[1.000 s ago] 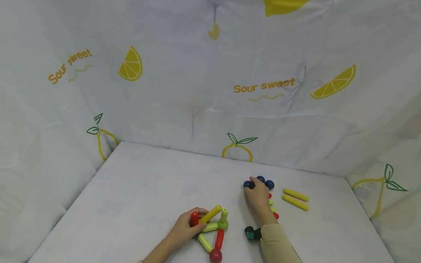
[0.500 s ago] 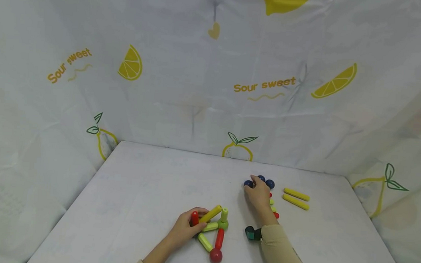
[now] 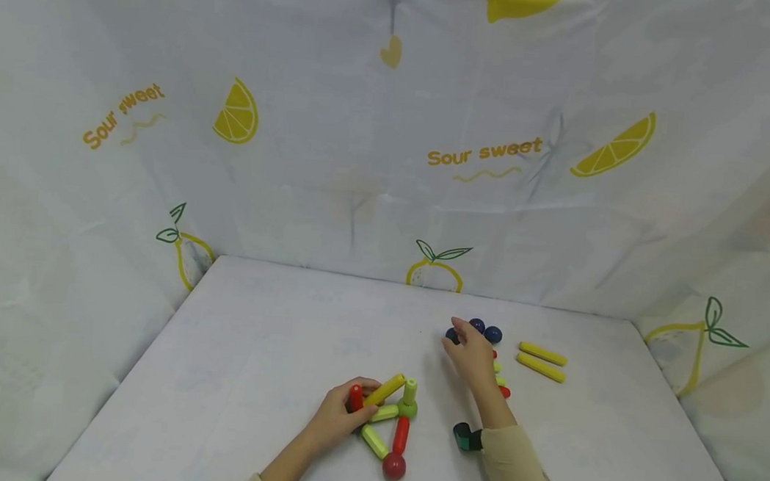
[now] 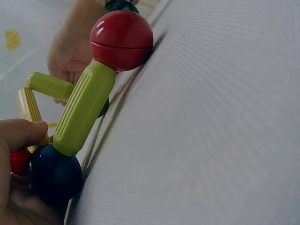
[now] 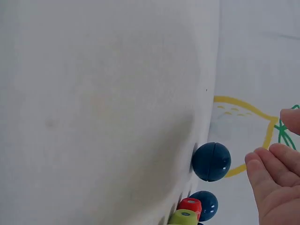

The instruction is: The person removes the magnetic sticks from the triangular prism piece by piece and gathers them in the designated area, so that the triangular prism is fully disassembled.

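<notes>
My left hand (image 3: pixel 341 413) grips one corner of a ball-and-rod toy frame at the table's front middle. That corner's dark blue ball (image 4: pixel 55 173) shows beside my thumb in the left wrist view, with a yellow rod (image 4: pixel 30 107) behind. Light-green rods (image 3: pixel 375 441) and a red rod (image 3: pixel 401 436) link a red ball (image 3: pixel 394 467) and a green ball (image 3: pixel 407 409) into a triangle; short rods stand up from it. My right hand (image 3: pixel 473 356) hovers over a loose blue ball (image 5: pixel 211 161), fingers loosely extended and apart from it in the right wrist view.
Two more blue balls (image 3: pixel 493 335) sit behind my right hand. Red and light-green rods (image 3: pixel 499 381) lie partly hidden beside that wrist, and two yellow rods (image 3: pixel 540 368) lie to the right. A lemon-print cloth (image 3: pixel 337 157) hangs behind the white table (image 3: pixel 274 322).
My right hand has lifted slightly and its wrist has shifted a little right, its fingers parting around the blue ball. My left hand and the frame stay in place.
</notes>
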A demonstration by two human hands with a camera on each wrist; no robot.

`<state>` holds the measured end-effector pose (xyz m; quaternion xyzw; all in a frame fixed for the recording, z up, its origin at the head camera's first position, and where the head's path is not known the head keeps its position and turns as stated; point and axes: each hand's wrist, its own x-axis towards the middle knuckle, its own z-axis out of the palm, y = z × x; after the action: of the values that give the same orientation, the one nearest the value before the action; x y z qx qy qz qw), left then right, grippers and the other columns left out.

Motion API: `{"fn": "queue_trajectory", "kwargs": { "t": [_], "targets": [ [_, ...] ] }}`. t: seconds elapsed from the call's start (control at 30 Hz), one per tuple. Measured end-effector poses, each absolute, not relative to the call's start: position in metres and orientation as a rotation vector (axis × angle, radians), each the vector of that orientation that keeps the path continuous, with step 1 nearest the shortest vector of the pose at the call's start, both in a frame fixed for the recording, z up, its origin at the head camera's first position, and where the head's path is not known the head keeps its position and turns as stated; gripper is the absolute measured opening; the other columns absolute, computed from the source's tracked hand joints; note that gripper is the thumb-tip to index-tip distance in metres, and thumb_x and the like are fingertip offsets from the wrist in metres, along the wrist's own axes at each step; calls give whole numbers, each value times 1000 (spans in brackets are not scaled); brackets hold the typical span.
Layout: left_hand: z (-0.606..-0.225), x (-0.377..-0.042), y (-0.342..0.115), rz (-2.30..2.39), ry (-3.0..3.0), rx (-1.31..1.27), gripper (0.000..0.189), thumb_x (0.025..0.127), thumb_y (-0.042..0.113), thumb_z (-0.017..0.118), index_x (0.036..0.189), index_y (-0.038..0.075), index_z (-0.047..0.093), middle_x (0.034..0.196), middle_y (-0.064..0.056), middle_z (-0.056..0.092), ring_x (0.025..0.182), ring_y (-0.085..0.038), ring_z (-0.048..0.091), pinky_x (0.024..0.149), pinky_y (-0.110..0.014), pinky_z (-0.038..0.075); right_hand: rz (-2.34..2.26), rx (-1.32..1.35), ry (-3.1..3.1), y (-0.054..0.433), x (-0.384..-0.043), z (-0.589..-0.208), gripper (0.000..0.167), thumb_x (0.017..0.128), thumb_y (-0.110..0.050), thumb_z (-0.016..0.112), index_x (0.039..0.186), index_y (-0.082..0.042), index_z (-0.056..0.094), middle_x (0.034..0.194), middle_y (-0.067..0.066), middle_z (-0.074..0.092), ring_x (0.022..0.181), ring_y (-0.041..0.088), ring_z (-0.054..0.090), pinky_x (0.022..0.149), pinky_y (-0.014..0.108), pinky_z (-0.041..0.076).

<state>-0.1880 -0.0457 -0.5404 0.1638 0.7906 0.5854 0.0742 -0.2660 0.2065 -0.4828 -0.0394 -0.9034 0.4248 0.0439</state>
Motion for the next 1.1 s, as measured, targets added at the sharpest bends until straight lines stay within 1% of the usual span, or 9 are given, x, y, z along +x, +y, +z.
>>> {"fn": "queue_trajectory", "kwargs": {
  "t": [0.13, 0.23, 0.3, 0.4, 0.6, 0.7, 0.8, 0.9, 1.1],
  "targets": [
    [-542, -189, -46, 1767, 2367, 512, 32, 88, 12, 65, 120, 12, 60, 110, -5, 69, 100, -14, 65, 88, -17, 51, 1432, 70, -2797, 204, -249, -479, 45, 90, -14, 63, 132, -1, 52, 134, 17, 55, 124, 30, 52, 103, 42, 46],
    [-542, -189, -47, 1781, 2344, 514, 33, 87, 12, 66, 120, 13, 60, 109, -3, 69, 100, -13, 65, 88, -16, 50, 1587, 287, -2843, 203, -233, -478, 43, 91, -14, 63, 131, -1, 53, 131, 17, 57, 122, 30, 54, 101, 39, 48],
    [-542, -189, -48, 1791, 2330, 516, 34, 87, 13, 66, 120, 13, 60, 109, -3, 69, 100, -13, 65, 89, -16, 50, 1712, 439, -2851, 203, -223, -477, 43, 91, -15, 63, 130, 0, 53, 131, 19, 57, 122, 32, 54, 100, 37, 49],
    [-542, -189, -48, 1784, 2337, 509, 34, 87, 13, 67, 120, 15, 60, 110, -2, 69, 101, -12, 64, 91, -16, 49, 1861, 581, -2842, 202, -210, -478, 44, 92, -18, 61, 131, 1, 51, 132, 20, 55, 123, 34, 53, 98, 33, 50],
    [-525, -183, -47, 1765, 2364, 520, 34, 86, 9, 65, 119, 11, 60, 110, -4, 69, 101, -13, 62, 91, -17, 49, 1997, 519, -2808, 195, -199, -487, 44, 91, -19, 63, 130, -1, 53, 130, 17, 57, 120, 33, 55, 94, 31, 53],
    [-527, -184, -48, 1791, 2342, 537, 34, 86, 9, 66, 119, 11, 60, 109, -5, 69, 100, -12, 62, 90, -17, 49, 2002, 489, -2793, 190, -197, -491, 44, 89, -19, 66, 127, -2, 55, 128, 16, 58, 118, 32, 56, 93, 30, 54],
    [-543, -189, -48, 1803, 2338, 535, 34, 86, 12, 67, 119, 15, 60, 109, -1, 69, 99, -10, 62, 89, -16, 50, 2008, 485, -2770, 186, -195, -493, 42, 87, -18, 67, 125, -2, 56, 126, 16, 60, 117, 31, 57, 93, 28, 54],
    [-543, -189, -48, 1779, 2359, 521, 34, 86, 10, 66, 119, 13, 60, 109, -3, 69, 99, -11, 62, 89, -16, 49, 1997, 475, -2756, 183, -194, -492, 40, 87, -17, 68, 122, -1, 58, 123, 16, 61, 114, 29, 59, 92, 27, 54],
    [-526, -182, -45, 1738, 2380, 476, 32, 86, 7, 64, 118, 9, 59, 108, -6, 68, 99, -13, 62, 89, -14, 48, 1922, 466, -2761, 182, -194, -493, 33, 89, -18, 65, 116, -1, 60, 115, 16, 65, 105, 25, 62, 88, 24, 55]
  ]
}}
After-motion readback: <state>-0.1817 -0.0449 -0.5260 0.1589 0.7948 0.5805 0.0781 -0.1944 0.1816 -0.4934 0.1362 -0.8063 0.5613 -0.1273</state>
